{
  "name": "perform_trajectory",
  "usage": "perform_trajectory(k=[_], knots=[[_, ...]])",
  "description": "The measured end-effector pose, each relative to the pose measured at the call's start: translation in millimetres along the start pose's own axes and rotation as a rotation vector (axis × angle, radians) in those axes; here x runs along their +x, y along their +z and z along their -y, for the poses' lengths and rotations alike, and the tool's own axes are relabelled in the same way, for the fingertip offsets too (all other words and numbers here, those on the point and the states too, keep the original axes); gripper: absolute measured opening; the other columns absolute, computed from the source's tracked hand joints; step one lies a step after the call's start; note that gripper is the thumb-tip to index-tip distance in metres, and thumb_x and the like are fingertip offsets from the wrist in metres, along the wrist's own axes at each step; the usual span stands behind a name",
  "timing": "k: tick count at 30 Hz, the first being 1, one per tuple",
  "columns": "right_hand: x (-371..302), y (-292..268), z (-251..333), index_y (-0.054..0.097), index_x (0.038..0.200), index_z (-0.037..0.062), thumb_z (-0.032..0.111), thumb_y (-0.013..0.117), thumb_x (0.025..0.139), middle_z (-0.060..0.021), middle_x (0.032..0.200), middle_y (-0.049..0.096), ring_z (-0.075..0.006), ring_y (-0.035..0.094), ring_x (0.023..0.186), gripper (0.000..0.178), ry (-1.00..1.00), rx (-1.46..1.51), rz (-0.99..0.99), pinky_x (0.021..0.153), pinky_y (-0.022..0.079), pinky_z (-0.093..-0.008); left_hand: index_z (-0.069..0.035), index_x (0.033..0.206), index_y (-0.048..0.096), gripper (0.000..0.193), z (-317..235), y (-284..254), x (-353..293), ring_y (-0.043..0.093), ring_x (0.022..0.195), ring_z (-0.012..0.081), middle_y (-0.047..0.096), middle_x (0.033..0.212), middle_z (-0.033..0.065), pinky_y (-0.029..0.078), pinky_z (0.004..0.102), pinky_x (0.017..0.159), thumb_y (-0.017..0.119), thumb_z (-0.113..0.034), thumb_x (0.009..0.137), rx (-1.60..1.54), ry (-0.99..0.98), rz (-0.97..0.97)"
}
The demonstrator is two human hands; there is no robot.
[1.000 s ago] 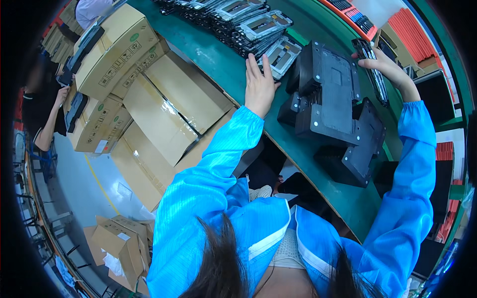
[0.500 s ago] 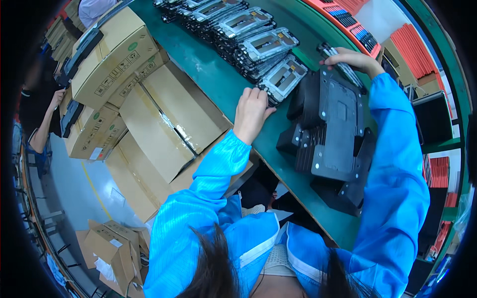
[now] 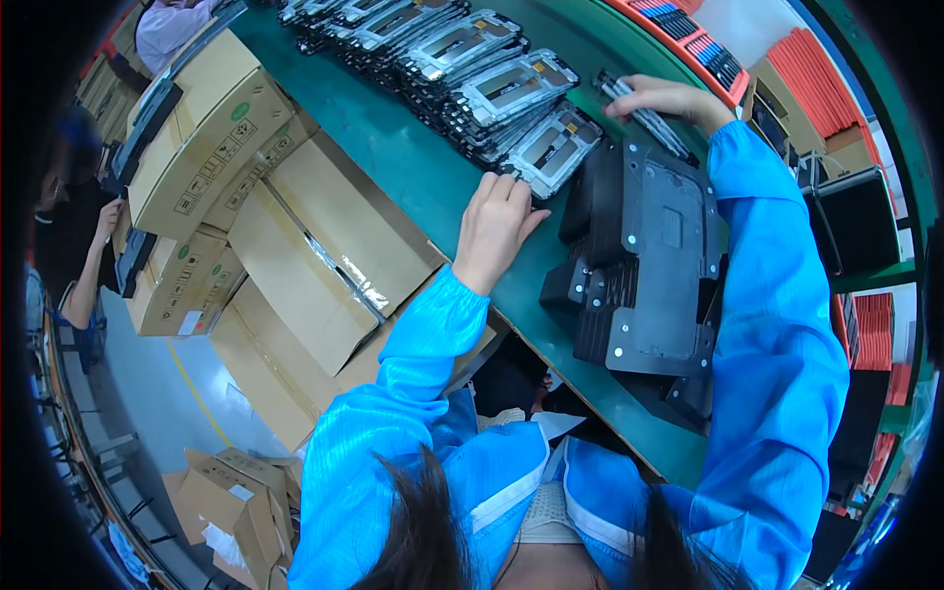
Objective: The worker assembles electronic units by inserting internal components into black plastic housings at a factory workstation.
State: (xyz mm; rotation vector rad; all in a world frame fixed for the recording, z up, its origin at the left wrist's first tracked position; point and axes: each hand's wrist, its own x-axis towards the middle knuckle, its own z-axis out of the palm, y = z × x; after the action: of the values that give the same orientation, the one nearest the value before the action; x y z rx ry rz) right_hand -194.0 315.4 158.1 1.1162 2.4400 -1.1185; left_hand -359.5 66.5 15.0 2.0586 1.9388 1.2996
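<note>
Several stacks of metal phone frames [image 3: 489, 90] with rectangular openings lie in an overlapping row across the green table. At the near end of the row, my left hand [image 3: 495, 228] has its fingers curled over the edge of the closest phone frame [image 3: 554, 149], the thumb sticking out to the side. Farther right, my right hand [image 3: 671, 101] grips a small bundle of similar phone frames [image 3: 657, 128], seen edge-on and tilted. Between my arms stands a pile of black plastic trays [image 3: 669, 256], just below that bundle. My right fingertips are partly hidden behind the bundle.
Cardboard boxes [image 3: 320, 251] crowd the table's left edge, and an open carton [image 3: 236, 501] sits on the floor. An orange rack [image 3: 703, 49] of slim dark parts borders the far right. A person's hand [image 3: 108, 221] shows at far left.
My right hand and its bundle of phone frames have shifted slightly left and upward in view. My left hand stays at the near phone frame.
</note>
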Motion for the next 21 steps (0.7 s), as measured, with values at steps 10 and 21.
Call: perform_trajectory(k=[10,21], knots=[[-77,-25,86,0.053,0.129,0.0023,0.022,0.071,0.083,-0.0109,0.121,0.061,-0.0182,0.056,0.117,0.054,-0.365,0.53,-0.39,0.1,0.046,-0.0332,0.004,0.132,0.042,0.07,-55,-24,99,0.061,0.106,0.0245,0.059,0.116,0.0174,0.048,0.035,0.093,0.08,-0.02,0.078,-0.377,0.17,-0.475],[-70,8,78,0.058,0.127,0.0026,0.048,0.068,0.085,-0.0117,0.116,0.063,-0.0195,0.061,0.106,0.063,-0.477,0.364,-0.357,0.094,0.049,-0.031,0.008,0.136,0.034,0.095,-62,-36,107,0.055,0.106,0.0355,0.052,0.114,0.0224,0.048,0.0424,0.087,0.087,-0.022,0.062,-0.6,0.025,-0.243]])
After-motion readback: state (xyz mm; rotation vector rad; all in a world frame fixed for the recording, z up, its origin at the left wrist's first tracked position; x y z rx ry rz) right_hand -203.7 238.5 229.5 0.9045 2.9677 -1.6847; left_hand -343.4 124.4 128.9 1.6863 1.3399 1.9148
